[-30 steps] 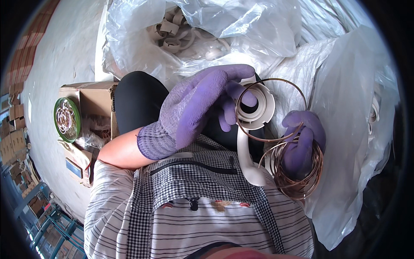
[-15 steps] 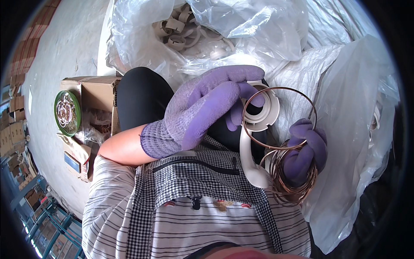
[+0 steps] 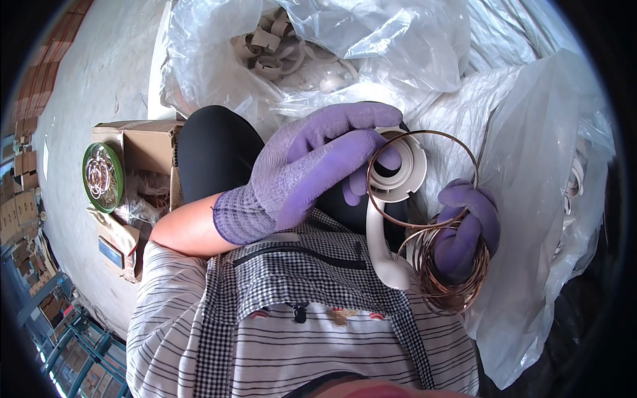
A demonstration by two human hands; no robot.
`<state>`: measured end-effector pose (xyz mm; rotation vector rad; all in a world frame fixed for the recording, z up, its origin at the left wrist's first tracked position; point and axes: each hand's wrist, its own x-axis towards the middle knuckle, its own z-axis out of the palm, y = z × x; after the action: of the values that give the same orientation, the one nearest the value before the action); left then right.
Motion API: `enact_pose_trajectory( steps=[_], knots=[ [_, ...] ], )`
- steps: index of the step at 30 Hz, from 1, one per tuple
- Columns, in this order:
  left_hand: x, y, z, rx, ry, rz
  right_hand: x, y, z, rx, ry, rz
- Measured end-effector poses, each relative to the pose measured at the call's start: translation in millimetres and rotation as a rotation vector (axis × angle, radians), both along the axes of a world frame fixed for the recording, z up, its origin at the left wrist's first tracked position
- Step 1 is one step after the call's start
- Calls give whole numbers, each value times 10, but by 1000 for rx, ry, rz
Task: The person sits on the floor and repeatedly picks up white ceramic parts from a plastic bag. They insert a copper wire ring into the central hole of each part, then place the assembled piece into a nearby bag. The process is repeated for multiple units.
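My left hand [image 3: 312, 166], in a purple glove, grips a white plastic part [image 3: 415, 166] over my lap. That part has a round, stepped collar and a curved arm [image 3: 379, 245] hanging down toward my apron. Its fingers close on the collar's left side, where some fingertips are hidden. To its right, my right hand [image 3: 470, 225], gloved alike, is closed around a bunch of copper-coloured metal rings [image 3: 458, 295]. A single copper-coloured ring [image 3: 424, 131] stands up from the right hand and overlaps the collar in view; whether it touches the collar I cannot tell.
Ahead lies a clear plastic bag [image 3: 391, 40] with white plastic parts [image 3: 265, 43] inside. Another clear bag [image 3: 517, 219] stands at my right. On the left, a cardboard box [image 3: 152, 149] bears a green-rimmed round dish [image 3: 103, 176] of shiny rings and a phone-like dark rectangle [image 3: 111, 251].
Both hands have shifted slightly left with the white part and the rings. The single ring still overlaps the collar. Neither grip has visibly changed.
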<state>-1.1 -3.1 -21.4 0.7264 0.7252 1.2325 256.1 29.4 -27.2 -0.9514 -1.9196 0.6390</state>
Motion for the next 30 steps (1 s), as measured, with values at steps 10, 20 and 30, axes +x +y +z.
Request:
enact_pose_trajectory(
  steps=[10,20,30],
  knots=[
    [11,-5,21,38,40,-22,17,83,-194,250,115,88],
    [-17,4,-21,347,484,16,-49,81,-218,212,298,95],
    [243,562,315,764,1533,-492,-136,160,45,-17,36,42]
  ],
)
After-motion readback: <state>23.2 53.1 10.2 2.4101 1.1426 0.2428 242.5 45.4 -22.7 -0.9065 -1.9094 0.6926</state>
